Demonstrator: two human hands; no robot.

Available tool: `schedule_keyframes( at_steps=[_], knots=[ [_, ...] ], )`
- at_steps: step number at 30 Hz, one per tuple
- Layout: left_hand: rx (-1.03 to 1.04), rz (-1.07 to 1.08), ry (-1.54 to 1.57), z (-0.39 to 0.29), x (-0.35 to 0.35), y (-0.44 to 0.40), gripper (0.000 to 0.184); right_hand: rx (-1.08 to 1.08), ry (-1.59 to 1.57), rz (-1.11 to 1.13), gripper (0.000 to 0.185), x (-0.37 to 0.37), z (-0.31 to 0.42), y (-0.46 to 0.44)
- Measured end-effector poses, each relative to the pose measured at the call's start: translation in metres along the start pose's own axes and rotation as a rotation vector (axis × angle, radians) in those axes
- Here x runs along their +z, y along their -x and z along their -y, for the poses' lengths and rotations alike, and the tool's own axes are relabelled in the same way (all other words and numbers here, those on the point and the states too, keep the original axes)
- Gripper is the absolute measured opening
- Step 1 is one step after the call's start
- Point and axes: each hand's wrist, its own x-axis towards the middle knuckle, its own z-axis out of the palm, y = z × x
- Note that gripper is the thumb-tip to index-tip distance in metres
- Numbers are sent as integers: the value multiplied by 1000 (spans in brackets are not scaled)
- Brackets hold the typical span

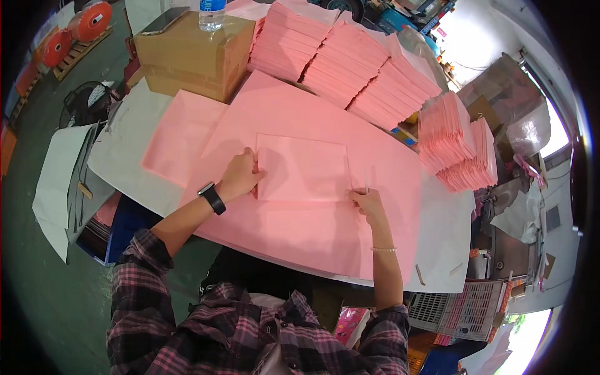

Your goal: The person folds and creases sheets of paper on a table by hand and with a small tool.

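Note:
A folded pink sheet point(303, 167), roughly rectangular, lies in front of me on a much larger pink sheet point(387, 231) spread over the table. My left hand point(241, 176), with a dark watch on its wrist, is closed on the left edge of the folded sheet, its fingertips curled at the border. At the lower right corner, my right hand point(367, 203) pinches the same sheet between thumb and fingers. A bracelet circles my right forearm. To the left lies another flat pink piece point(178, 134), partly under the large sheet's edge.
Tall stacks of pink sheets point(344, 59) stand along the far side, with smaller bundles point(447, 134) at the right. A cardboard box point(190, 59) at the back left carries a phone point(165, 20) and a water bottle point(212, 15). A plastic crate point(459, 309) sits below right.

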Motion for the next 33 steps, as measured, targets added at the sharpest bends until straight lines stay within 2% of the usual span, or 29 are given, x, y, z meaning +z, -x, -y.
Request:
schedule_keyframes(
  at_steps=[4, 9, 12, 13, 16, 17, 20, 21, 22, 24, 25, 27, 28, 30, 32, 33],
  knots=[
    [126, -99, -96, 6, 6, -1, 30, 11, 10, -2, 29, 0, -1, -4],
    [114, -87, -106, 2, 4, 0, 36, 38, 21, 0, 29, -2, -1, -5],
    [29, -71, -440, -22, -3, 9, 40, 9, 43, 6, 32, -1, 0, -5],
    [30, -65, -440, -20, -3, 8, 40, 14, 41, 5, 32, -1, 1, -3],
    [525, -114, -701, -4, -6, 0, 45, -62, 167, -88, 31, 2, 1, 1],
    [527, -112, -701, 2, -6, -1, 45, -61, 165, -89, 31, 10, -3, 5],
    [616, -37, -724, 14, -8, -7, 47, -809, 923, -877, 23, 62, -23, 28],
    [627, -29, -724, 15, -8, -8, 47, -825, 750, -742, 23, 85, -13, 44],
    [595, -7, -742, 14, -8, -8, 48, -831, 577, -612, 24, 110, 3, 64],
    [538, 37, -778, 11, -7, -9, 50, -685, 288, -378, 18, 155, 26, 89],
    [556, 48, -777, 10, -7, -10, 50, -674, 284, -394, 18, 166, 33, 96],
    [546, 67, -786, 11, -9, -9, 50, -569, 292, -274, 15, 177, 39, 107],
    [536, 74, -791, 11, -11, -10, 49, -563, 287, -281, 15, 172, 25, 97],
    [546, 69, -800, 10, -11, -11, 49, -682, 398, -636, 11, 138, -21, 68],
    [547, 49, -816, 10, -11, -10, 48, -527, 284, -721, 10, 76, -32, 67],
    [544, 48, -810, 10, -11, -8, 48, -435, 372, -810, 12, 54, -32, 65]
  ],
)
